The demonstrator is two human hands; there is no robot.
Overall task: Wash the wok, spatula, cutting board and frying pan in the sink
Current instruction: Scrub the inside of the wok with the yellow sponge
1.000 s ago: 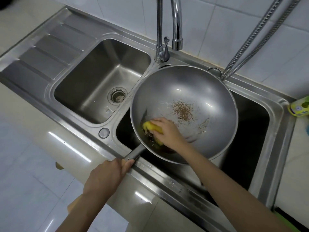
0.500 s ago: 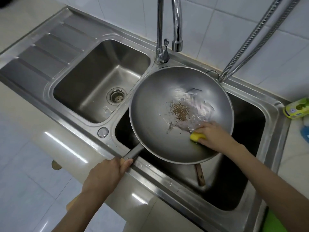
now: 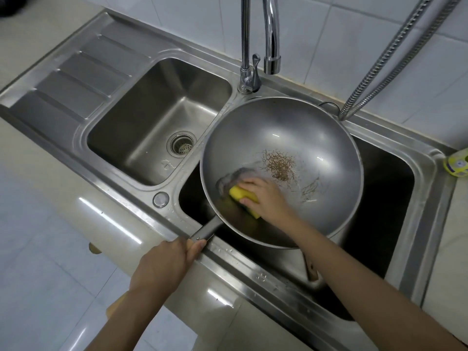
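A large steel wok (image 3: 298, 138) is held tilted over the right sink basin (image 3: 395, 188). Brown burnt residue (image 3: 279, 163) sits near its centre. My left hand (image 3: 164, 264) grips the wok's dark handle (image 3: 206, 230) at the sink's front rim. My right hand (image 3: 263, 196) holds a yellow sponge (image 3: 243, 197) pressed on the wok's lower left inner wall, where wet smears show. A wooden handle (image 3: 310, 268) pokes out below the wok inside the basin; what it belongs to is hidden.
The left basin (image 3: 141, 127) with its drain (image 3: 181, 144) lies beside the wok, a ribbed drainboard (image 3: 76, 72) further left. The tap (image 3: 272, 34) stands behind the wok, two metal hoses (image 3: 385, 62) at right. A yellow bottle (image 3: 457, 162) lies at the right edge.
My right hand has swept the sponge from the wok's lower right back to its lower left wall. The left hand keeps its grip on the handle.
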